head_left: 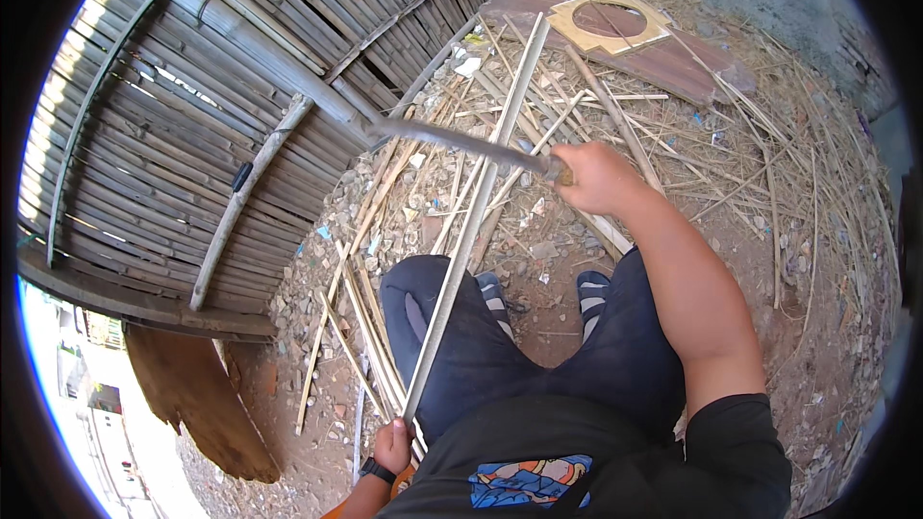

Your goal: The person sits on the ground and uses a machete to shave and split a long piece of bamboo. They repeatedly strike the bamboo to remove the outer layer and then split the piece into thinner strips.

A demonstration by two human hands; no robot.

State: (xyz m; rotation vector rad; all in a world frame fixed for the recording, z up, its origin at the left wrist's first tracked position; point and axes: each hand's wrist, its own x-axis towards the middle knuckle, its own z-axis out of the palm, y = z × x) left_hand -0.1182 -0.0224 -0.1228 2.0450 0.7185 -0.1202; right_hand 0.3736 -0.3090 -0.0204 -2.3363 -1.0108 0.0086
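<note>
My right hand (pixel 603 179) is closed around the handle of a machete (pixel 460 141), held out in front of me. Its long grey blade points left and shows in front of the upper part of a split bamboo strip (pixel 468 235); whether the two touch, I cannot tell. The pale, channel-shaped strip runs from beside my left hip, past my left thigh, up to the far debris. Its near end is gripped in my left hand (pixel 391 446), which has a dark watch on the wrist. More thin bamboo strips (pixel 375 346) lie beside my left leg.
A slatted bamboo wall (pixel 279 67) with round poles stands at left. Rubble, straw and loose sticks cover the ground around my feet. Farther off, a yellowish board with a round hole (pixel 567 37) rests on a brown panel (pixel 692 72). A brown sheet (pixel 197 399) is at lower left.
</note>
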